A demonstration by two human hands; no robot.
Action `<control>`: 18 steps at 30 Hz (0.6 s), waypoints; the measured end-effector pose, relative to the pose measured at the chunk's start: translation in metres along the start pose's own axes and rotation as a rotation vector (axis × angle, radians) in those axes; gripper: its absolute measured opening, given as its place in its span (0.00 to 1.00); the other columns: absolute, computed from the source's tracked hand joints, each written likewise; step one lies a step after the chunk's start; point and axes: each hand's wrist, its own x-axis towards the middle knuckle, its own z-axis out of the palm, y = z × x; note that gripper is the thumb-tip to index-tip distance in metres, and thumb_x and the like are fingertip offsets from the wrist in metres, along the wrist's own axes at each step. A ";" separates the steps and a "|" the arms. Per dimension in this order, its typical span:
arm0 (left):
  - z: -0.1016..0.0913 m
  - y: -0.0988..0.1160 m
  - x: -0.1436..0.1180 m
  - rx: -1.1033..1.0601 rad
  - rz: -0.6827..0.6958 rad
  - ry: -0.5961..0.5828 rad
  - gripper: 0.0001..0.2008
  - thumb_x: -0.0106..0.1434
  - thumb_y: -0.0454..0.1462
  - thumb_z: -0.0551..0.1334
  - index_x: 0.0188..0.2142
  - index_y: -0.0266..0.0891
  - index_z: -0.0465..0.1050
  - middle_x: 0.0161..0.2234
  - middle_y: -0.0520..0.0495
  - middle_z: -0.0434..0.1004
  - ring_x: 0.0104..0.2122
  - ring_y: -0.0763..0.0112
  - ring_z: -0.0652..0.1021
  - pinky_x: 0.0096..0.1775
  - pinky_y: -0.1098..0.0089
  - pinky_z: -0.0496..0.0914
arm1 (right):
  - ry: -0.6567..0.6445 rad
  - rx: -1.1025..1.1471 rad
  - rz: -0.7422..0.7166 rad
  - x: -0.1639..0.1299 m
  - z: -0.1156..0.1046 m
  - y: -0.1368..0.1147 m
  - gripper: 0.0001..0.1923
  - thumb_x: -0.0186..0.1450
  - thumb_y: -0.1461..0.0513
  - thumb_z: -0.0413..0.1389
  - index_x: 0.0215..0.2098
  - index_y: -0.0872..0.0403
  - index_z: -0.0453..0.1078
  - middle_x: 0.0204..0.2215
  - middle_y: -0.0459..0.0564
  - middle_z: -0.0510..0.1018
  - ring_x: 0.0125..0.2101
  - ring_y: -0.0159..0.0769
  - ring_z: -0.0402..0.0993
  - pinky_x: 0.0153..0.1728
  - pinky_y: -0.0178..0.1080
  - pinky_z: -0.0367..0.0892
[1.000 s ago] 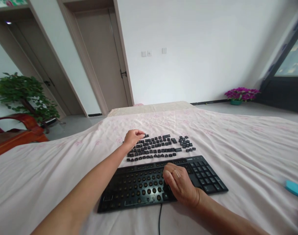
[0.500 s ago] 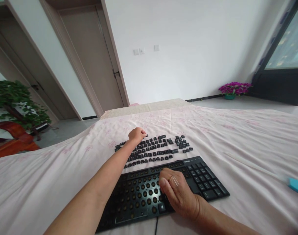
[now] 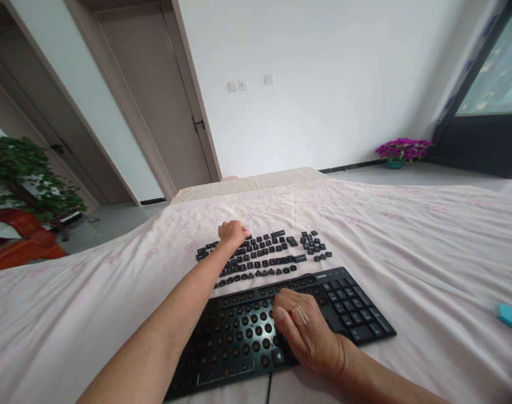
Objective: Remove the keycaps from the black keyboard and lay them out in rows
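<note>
plant: green leafy one (image 3: 26, 177) way off on my left, by a reddish wooden chair (image 3: 22, 244)
left hand: my left hand (image 3: 233, 232) is stretched out to the far rows of loose keycaps, fingers curled down onto them; can't honestly tell if the grip has one pinched or is just resting on top
loose keycaps: black ones (image 3: 266, 255) laid out in rows on the pink sheet, just behind the keyboard, with a smaller clump (image 3: 313, 245) off to their right
keyboard: black wired board (image 3: 281, 325) lying on the bed (image 3: 407, 247) right in front of me; most of the main block is stripped down to bare round sockets, the numpad side on the right has its caps on
right hand: my right hand (image 3: 308, 334) sits flat-ish on the middle of the keyboard, fingers bent and loose, grip not closed on anything, ring showing on one finger
blue thing: a light blue object (image 3: 510, 316) at the right edge of the bed, well apart from everything else; too blurred to say what it is
flowers: purple pot (image 3: 401, 151) on the floor by the far wall
</note>
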 end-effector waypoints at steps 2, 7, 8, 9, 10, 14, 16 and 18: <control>-0.002 -0.004 0.002 0.002 0.004 0.000 0.10 0.58 0.47 0.62 0.34 0.53 0.83 0.39 0.49 0.83 0.47 0.55 0.76 0.49 0.60 0.65 | 0.007 0.003 0.000 0.001 0.000 -0.001 0.17 0.72 0.64 0.39 0.24 0.52 0.53 0.20 0.44 0.63 0.23 0.31 0.58 0.27 0.37 0.53; -0.008 -0.019 0.005 0.025 0.059 0.008 0.11 0.60 0.46 0.61 0.37 0.54 0.82 0.40 0.50 0.83 0.48 0.58 0.75 0.53 0.61 0.62 | 0.003 -0.001 -0.004 0.002 -0.001 -0.001 0.18 0.72 0.64 0.39 0.24 0.52 0.53 0.20 0.44 0.63 0.23 0.31 0.57 0.26 0.37 0.53; -0.009 -0.022 0.005 0.032 0.074 0.000 0.10 0.59 0.47 0.62 0.37 0.54 0.83 0.39 0.51 0.84 0.49 0.58 0.75 0.54 0.61 0.61 | 0.000 -0.005 -0.006 0.002 -0.001 -0.001 0.18 0.72 0.64 0.39 0.24 0.52 0.54 0.20 0.44 0.63 0.23 0.31 0.57 0.26 0.37 0.53; -0.010 -0.025 0.005 0.038 0.085 -0.009 0.10 0.58 0.47 0.63 0.37 0.55 0.83 0.39 0.51 0.84 0.49 0.58 0.75 0.55 0.61 0.61 | -0.003 -0.007 -0.006 0.002 -0.001 -0.001 0.18 0.72 0.64 0.39 0.24 0.52 0.54 0.20 0.44 0.64 0.23 0.31 0.58 0.26 0.37 0.53; -0.010 -0.027 0.005 0.045 0.093 -0.018 0.10 0.57 0.47 0.64 0.37 0.56 0.82 0.39 0.52 0.84 0.50 0.58 0.74 0.55 0.61 0.60 | -0.003 -0.008 -0.003 0.002 -0.001 -0.001 0.18 0.72 0.64 0.39 0.24 0.52 0.54 0.20 0.44 0.64 0.23 0.31 0.58 0.26 0.37 0.54; -0.009 -0.031 0.003 0.074 0.122 -0.043 0.11 0.52 0.46 0.68 0.37 0.56 0.82 0.39 0.53 0.84 0.51 0.56 0.74 0.56 0.59 0.59 | -0.008 -0.011 0.010 0.001 -0.001 -0.001 0.18 0.73 0.64 0.39 0.24 0.52 0.55 0.20 0.45 0.64 0.23 0.31 0.59 0.27 0.37 0.54; -0.009 -0.032 0.002 0.087 0.139 -0.046 0.10 0.51 0.45 0.69 0.36 0.56 0.82 0.38 0.52 0.84 0.50 0.56 0.74 0.56 0.58 0.58 | -0.014 -0.011 0.011 0.001 -0.002 -0.001 0.18 0.73 0.63 0.39 0.24 0.52 0.55 0.20 0.45 0.64 0.23 0.31 0.59 0.27 0.36 0.55; -0.008 -0.033 0.001 0.099 0.151 -0.040 0.09 0.52 0.43 0.69 0.35 0.55 0.83 0.37 0.52 0.84 0.49 0.57 0.75 0.57 0.57 0.57 | -0.018 -0.010 0.011 0.001 -0.003 -0.002 0.18 0.72 0.63 0.39 0.24 0.52 0.55 0.20 0.45 0.65 0.23 0.31 0.59 0.27 0.36 0.55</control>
